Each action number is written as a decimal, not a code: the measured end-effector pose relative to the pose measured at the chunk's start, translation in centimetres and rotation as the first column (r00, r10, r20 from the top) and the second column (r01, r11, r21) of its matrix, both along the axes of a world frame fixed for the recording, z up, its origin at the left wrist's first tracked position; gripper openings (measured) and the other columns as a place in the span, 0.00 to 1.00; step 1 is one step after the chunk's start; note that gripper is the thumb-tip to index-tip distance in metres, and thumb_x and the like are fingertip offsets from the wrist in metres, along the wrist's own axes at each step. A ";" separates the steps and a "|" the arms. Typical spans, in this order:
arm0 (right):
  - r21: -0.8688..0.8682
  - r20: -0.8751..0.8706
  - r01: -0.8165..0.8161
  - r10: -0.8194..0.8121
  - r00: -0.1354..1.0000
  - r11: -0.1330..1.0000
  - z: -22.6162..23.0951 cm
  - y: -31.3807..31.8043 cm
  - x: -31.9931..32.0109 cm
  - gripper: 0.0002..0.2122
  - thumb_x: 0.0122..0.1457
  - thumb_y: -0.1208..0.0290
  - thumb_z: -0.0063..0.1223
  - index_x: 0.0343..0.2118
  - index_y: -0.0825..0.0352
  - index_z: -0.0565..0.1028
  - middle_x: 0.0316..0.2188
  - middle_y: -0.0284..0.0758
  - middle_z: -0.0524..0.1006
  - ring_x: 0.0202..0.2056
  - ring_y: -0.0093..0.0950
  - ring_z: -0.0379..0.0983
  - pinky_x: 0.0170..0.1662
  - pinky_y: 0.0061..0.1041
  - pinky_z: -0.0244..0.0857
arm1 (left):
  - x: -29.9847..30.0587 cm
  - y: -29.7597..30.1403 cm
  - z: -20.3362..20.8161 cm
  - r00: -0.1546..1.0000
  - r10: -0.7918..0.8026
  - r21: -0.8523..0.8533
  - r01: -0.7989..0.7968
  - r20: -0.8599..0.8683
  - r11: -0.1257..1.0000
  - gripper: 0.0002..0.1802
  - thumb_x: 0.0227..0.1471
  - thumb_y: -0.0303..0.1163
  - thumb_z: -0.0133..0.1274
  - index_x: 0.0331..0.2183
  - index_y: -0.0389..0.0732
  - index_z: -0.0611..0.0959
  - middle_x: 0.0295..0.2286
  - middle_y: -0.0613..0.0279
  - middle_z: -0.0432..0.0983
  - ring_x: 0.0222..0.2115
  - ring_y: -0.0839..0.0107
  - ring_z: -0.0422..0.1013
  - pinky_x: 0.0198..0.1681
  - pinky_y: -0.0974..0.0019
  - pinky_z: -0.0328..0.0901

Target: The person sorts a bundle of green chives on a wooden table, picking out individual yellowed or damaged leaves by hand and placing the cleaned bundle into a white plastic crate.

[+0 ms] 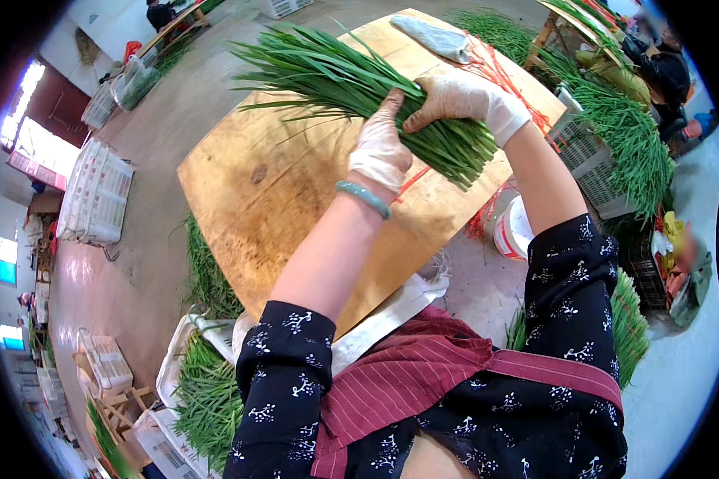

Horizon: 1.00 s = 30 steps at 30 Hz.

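Note:
A thick bunch of green chives (pixel 327 76) is held just over a worn wooden table (pixel 256 184). Its leafy tips fan out to the far left, and the cut stem ends point to the near right. My left hand (pixel 382 145), in a thin pale glove with a green bangle at the wrist, grips the bunch from the near side, thumb on top. Around the stem part, my right hand (pixel 462 97), gloved and taped white at the wrist, is closed too. Most fingers of both hands are hidden behind the chives.
Red ties (pixel 507 84) and a grey-blue wrapped object (pixel 431 38) lie on the table's far right. A white bucket (pixel 514 227) stands right of the table. Chives (pixel 615 144) overflow crates at the right; more chives (pixel 204 399) fill a container at near left. Other people sit farther off.

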State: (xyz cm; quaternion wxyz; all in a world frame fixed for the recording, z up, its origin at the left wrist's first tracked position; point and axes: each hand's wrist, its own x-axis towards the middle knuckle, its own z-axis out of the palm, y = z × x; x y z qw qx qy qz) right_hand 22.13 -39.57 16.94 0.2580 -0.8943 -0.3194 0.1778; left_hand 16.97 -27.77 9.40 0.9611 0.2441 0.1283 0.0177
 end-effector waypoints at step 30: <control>-0.179 0.094 0.230 -0.216 0.972 0.957 -10.6 -12.5 5.8 0.46 0.46 0.33 0.43 0.56 0.75 0.57 0.53 0.49 0.62 0.56 0.39 0.57 0.59 0.27 0.49 | -3.2 0.1 -4.3 0.888 -0.341 0.692 -0.037 -0.308 -0.721 0.19 0.39 0.47 0.59 0.33 0.45 0.82 0.27 0.54 0.76 0.31 0.58 0.73 0.34 0.58 0.67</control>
